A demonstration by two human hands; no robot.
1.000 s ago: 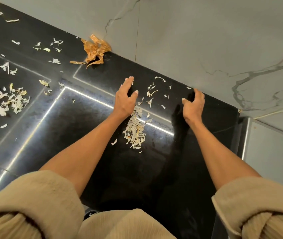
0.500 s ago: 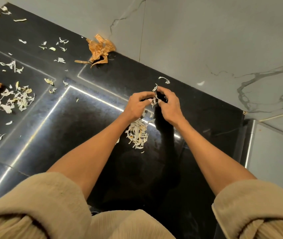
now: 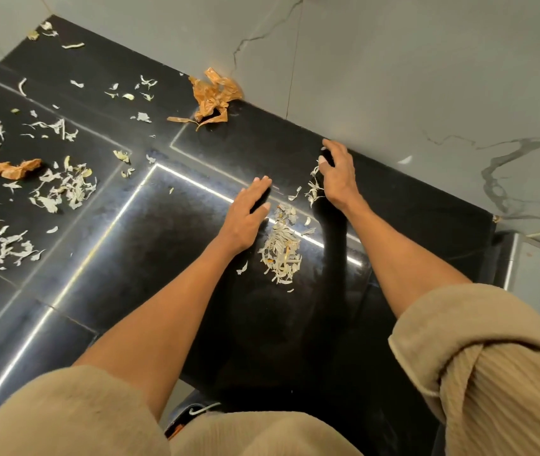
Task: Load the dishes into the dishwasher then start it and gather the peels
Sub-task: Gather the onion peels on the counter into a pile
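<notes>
Your two hands work over a glossy black counter (image 3: 137, 291) strewn with pale peels.

Left hand (image 3: 245, 218) lies flat, fingers straight; right hand (image 3: 339, 176) hovers loosely curled, holding nothing I can see. The gathered peel pile (image 3: 280, 251) sits between them. A quick sweep could scatter these light scraps, leaving the far-left peels (image 3: 61, 189) and orange skins (image 3: 212, 97) behind.

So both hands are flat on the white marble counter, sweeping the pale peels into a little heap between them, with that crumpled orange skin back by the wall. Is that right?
Not quite: the head view shows a glossy black counter; only the wall is pale marble. The rest holds: the left hand and right hand flank the small heap of pale peels, and the crumpled orange skin lies by the wall.
</notes>
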